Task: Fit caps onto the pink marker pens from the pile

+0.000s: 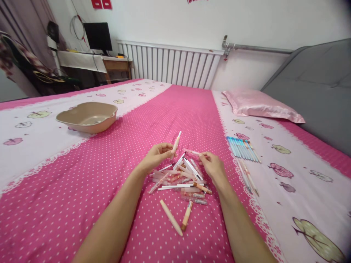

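Over a loose pile of pen parts point(186, 174), both my hands are raised. My left hand point(155, 157) pinches a peach pen barrel point(176, 145), tilted upright with a white tip at its top. Between the fingertips of my right hand point(215, 166) is a slim pink-and-white pen part point(192, 152), pointing left toward the barrel but apart from it. White sticks, pink clear tubes and brown-ended pieces make up the pile. Nearer to me lie a cream barrel point(171, 217) and a short orange piece with a brown end point(187, 217).
A row of pens point(242, 149), mostly light blue, lies on the right, with two more pens point(248, 177) just nearer. A beige basin point(94, 128) stands on the left of the bed. Beyond are a pink pillow point(260, 104), a radiator point(170, 64) and a desk with a monitor point(98, 36).
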`<action>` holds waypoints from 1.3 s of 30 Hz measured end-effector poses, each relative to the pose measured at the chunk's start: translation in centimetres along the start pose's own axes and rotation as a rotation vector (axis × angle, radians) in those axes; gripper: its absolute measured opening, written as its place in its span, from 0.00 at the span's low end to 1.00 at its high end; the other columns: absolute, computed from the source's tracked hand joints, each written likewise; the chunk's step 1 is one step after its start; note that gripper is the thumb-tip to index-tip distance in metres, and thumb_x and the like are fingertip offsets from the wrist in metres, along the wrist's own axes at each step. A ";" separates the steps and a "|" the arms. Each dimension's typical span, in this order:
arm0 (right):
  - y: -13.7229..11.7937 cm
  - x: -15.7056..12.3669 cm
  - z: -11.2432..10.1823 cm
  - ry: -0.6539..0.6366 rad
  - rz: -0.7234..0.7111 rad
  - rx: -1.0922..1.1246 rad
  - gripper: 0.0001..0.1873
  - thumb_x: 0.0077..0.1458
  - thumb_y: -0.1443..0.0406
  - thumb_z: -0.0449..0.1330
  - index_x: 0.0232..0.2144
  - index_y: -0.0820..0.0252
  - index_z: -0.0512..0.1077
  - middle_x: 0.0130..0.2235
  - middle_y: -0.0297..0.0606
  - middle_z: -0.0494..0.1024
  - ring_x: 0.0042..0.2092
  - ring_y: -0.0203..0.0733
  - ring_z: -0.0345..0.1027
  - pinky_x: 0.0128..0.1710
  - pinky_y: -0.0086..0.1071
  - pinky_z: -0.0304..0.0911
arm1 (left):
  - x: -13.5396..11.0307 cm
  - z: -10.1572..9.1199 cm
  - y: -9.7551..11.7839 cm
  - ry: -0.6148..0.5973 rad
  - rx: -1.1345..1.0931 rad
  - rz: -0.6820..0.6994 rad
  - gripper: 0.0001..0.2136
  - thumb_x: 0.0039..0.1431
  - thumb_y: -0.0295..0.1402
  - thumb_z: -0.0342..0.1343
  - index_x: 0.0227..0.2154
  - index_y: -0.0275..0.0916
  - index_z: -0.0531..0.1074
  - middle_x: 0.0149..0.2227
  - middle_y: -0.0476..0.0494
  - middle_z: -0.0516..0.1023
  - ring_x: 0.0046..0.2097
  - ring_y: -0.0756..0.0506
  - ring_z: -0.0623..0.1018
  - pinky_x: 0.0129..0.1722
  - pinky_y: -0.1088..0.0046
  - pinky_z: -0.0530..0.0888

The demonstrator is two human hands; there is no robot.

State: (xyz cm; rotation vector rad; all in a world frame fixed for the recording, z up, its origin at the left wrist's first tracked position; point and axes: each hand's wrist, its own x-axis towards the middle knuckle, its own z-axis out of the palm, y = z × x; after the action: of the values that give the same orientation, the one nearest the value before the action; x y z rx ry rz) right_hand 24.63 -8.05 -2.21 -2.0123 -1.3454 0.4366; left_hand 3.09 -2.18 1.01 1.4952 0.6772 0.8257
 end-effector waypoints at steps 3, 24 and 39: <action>0.1 -0.2 -0.1 0.008 0.008 -0.104 0.15 0.55 0.59 0.50 0.34 0.58 0.74 0.35 0.41 0.79 0.37 0.44 0.73 0.33 0.31 0.60 | 0.0 0.0 0.0 0.004 0.007 0.004 0.11 0.49 0.36 0.61 0.31 0.34 0.73 0.25 0.50 0.72 0.28 0.53 0.71 0.32 0.77 0.67; -2.4 -2.3 0.4 -0.338 -0.576 -0.083 0.16 0.52 0.75 0.52 0.40 0.56 0.72 0.47 0.39 0.72 0.51 0.42 0.62 0.50 0.36 0.56 | -0.2 0.4 0.4 -0.006 -0.011 -0.012 0.10 0.49 0.36 0.61 0.30 0.34 0.73 0.25 0.50 0.72 0.28 0.52 0.70 0.31 0.76 0.66; -2.4 -2.2 0.5 -0.371 -0.632 -0.175 0.14 0.52 0.75 0.54 0.38 0.56 0.73 0.39 0.37 0.72 0.44 0.42 0.62 0.46 0.35 0.53 | -0.2 0.2 0.2 -0.005 -0.006 -0.014 0.11 0.49 0.37 0.61 0.31 0.34 0.73 0.26 0.49 0.72 0.28 0.52 0.71 0.31 0.76 0.67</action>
State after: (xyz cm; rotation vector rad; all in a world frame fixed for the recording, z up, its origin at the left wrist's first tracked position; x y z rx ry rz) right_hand 21.77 -9.25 -1.13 -1.5522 -2.2101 0.4132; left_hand 3.15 -2.47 1.19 1.4849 0.6796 0.8122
